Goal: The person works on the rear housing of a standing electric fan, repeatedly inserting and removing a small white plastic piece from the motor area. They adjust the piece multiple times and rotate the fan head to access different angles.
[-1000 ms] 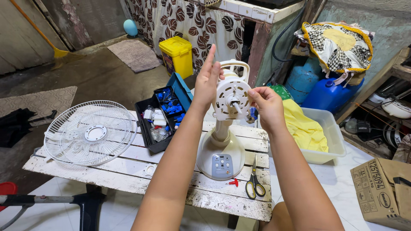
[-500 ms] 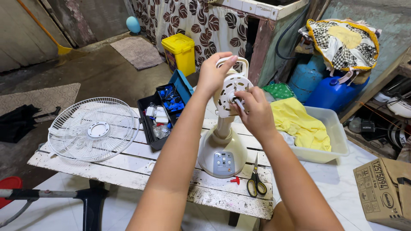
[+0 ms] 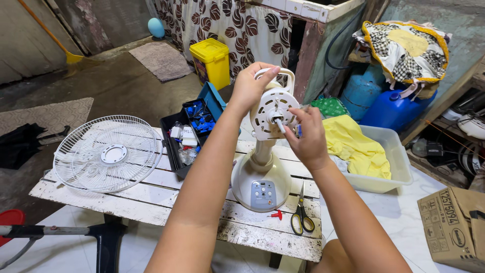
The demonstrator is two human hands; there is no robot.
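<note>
A cream desk fan body [image 3: 262, 177] stands upright on a white slatted wooden table [image 3: 151, 199], with its blade and guards off. My left hand [image 3: 251, 86] grips the top of the round motor housing [image 3: 270, 108]. My right hand [image 3: 304, 132] pinches a small piece at the bare motor shaft [image 3: 279, 124] in front of the housing. What the fingers hold is too small to make out.
A white wire fan guard [image 3: 107, 153] lies at the table's left. A dark open toolbox [image 3: 188, 132] with small parts sits behind the fan. Scissors [image 3: 301, 216] and a small red piece [image 3: 276, 215] lie near the front edge. A plastic tub [image 3: 391, 167] with yellow cloth stands to the right.
My left hand went from open fingers beside the housing to a grip on its top. My right hand moved from the housing's side to the shaft at its front.
</note>
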